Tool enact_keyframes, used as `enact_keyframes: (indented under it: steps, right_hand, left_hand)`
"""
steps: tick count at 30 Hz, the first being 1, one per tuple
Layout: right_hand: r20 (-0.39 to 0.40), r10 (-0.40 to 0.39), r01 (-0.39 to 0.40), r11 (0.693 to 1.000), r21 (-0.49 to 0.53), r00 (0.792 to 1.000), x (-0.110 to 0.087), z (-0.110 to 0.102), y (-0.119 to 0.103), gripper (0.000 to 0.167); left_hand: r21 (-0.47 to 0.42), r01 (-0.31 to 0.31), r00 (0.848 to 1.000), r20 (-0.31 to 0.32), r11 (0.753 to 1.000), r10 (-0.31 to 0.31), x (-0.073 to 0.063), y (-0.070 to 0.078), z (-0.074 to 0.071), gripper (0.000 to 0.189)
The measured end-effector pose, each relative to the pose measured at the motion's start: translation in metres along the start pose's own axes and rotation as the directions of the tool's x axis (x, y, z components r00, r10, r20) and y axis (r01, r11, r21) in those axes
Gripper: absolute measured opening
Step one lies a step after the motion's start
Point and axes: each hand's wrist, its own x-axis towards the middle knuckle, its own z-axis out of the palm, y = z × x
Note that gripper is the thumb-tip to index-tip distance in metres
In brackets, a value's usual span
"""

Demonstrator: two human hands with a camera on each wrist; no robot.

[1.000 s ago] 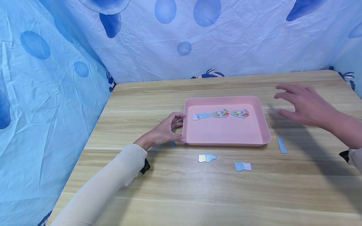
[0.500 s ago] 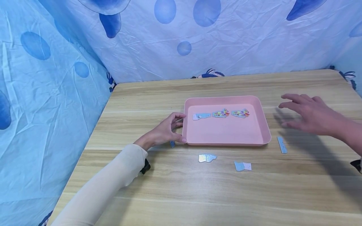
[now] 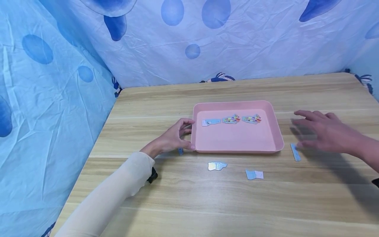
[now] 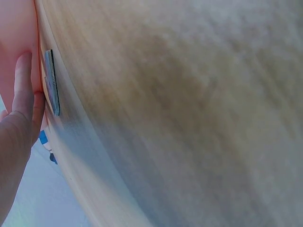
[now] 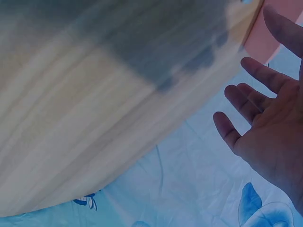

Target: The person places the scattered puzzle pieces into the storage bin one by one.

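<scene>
A shallow pink tray [image 3: 237,140] holds two multicoloured puzzle pieces [image 3: 231,119] and a pale blue and white puzzle piece [image 3: 211,122], lined up in a row. My left hand [image 3: 174,135] holds the tray's left side, thumb at the near corner and fingers curved against the wall. Partly hidden below that hand is a small blue piece [image 3: 180,151]. My right hand [image 3: 328,131] is above the table right of the tray, holding nothing, fingers spread and slightly bent. Its thumb overlaps the upper end of a narrow blue piece [image 3: 295,152] in the head view.
In front of the tray, a shiny silvery piece [image 3: 217,166] and a blue and pinkish-white piece [image 3: 254,174] lie on the wooden table [image 3: 189,204]. A blue patterned cloth [image 3: 242,49] hangs behind the table and along its left.
My right hand has come nearer the table's front, toward the narrow blue piece. The left hand, the tray and the pieces stay where they were.
</scene>
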Motion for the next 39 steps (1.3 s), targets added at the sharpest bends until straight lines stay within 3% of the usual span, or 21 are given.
enact_keyframes:
  steps: [10, 26, 39]
  right_hand:
    - [0.086, -0.003, 0.005, 1.000, -0.015, 0.996, -0.009, 0.013, -0.007, 0.080]
    - [-0.007, -0.099, 0.098, 0.995, -0.029, 0.995, -0.019, 0.020, -0.009, 0.078]
    - [-0.089, -0.145, 0.146, 0.989, 0.002, 0.985, -0.020, 0.025, -0.015, 0.052]
  left_hand:
    - [-0.059, -0.006, 1.000, 0.008, 0.998, 0.007, 0.000, -0.001, 0.002, 0.090]
    - [-0.035, -0.009, 1.000, 0.002, 0.999, 0.009, 0.000, -0.002, 0.001, 0.089]
    - [-0.030, -0.005, 1.000, -0.004, 1.000, 0.005, 0.001, -0.002, 0.001, 0.088]
